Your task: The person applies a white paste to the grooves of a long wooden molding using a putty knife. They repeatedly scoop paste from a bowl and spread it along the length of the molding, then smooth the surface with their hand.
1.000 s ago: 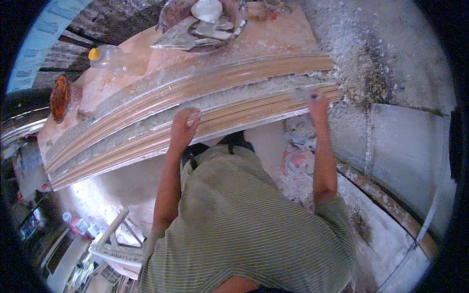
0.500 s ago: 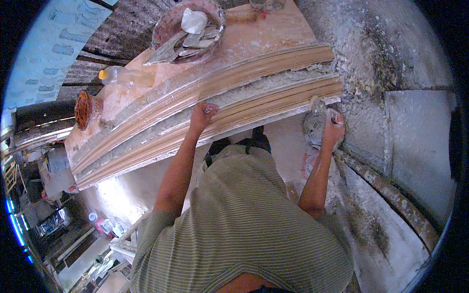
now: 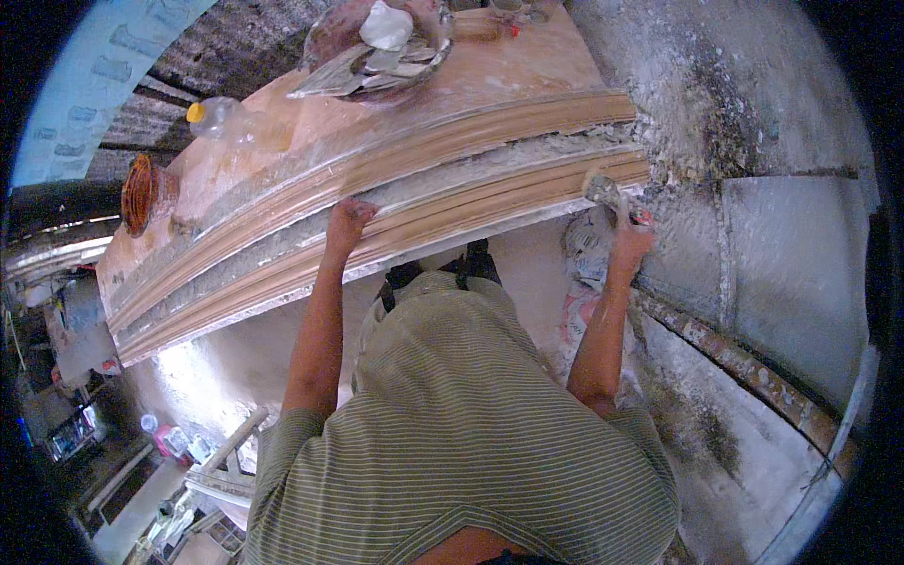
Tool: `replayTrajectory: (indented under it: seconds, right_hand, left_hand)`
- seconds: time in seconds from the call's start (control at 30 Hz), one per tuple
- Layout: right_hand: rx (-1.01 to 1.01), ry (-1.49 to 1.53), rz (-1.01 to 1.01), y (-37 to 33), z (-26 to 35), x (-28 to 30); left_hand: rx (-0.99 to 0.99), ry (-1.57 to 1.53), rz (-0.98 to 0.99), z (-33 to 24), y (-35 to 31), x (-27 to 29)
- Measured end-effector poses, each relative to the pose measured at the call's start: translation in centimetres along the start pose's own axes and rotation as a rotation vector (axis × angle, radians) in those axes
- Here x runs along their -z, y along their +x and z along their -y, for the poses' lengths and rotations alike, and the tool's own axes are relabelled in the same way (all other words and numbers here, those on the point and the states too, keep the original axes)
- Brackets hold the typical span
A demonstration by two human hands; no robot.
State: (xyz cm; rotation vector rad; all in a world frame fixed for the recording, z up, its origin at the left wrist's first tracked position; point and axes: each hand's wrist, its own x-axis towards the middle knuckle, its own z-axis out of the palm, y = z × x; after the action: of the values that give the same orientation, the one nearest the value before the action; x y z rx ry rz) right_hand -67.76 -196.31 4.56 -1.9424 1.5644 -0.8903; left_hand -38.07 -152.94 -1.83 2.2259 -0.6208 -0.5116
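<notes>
Two long moulding strips with brown ribbed faces lie side by side on the table, the far strip (image 3: 471, 129) and the near strip (image 3: 490, 200). White, crusty plaster coats their edges and the gap between them. My right hand (image 3: 634, 234) is closed round a brush (image 3: 601, 188) with a pale, caked head. Its head is over the right end of the near strip. My left hand (image 3: 349, 224) is at the near strip's far edge, farther left, with its fingers curled in. Whatever those fingers may hold is too small to make out.
At the back stands a stained basin (image 3: 325, 47) with flat scrapers and a white lump in it. A clear bottle with a yellow cap (image 3: 231, 122) lies left, beside a rusty-orange round container (image 3: 141, 196). A rough plastered wall (image 3: 697, 85) rises on the right.
My right hand has raised the brush from beside the near strip's right end to over its face. My left hand has shifted left along the strip. The whole view has shifted a little.
</notes>
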Motion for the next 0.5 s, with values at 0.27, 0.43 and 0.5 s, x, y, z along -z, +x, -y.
replayTrajectory:
  seconds: [0.27,0.43,0.5]
  right_hand:
    - [0.148,0.293,0.322,-3.0,4.0,-3.8]
    - [0.139,0.114,0.401,-4.9,8.2,-4.0]
    - [0.17,0.05,0.391,-5.6,9.0,-4.4]
  left_hand:
    - [0.001,0.021,-0.09,0.5,-1.2,-0.4]
    - [-0.149,0.268,-0.048,0.5,-1.0,-1.7]
    - [-0.268,0.324,-0.102,-0.3,-1.0,-2.5]
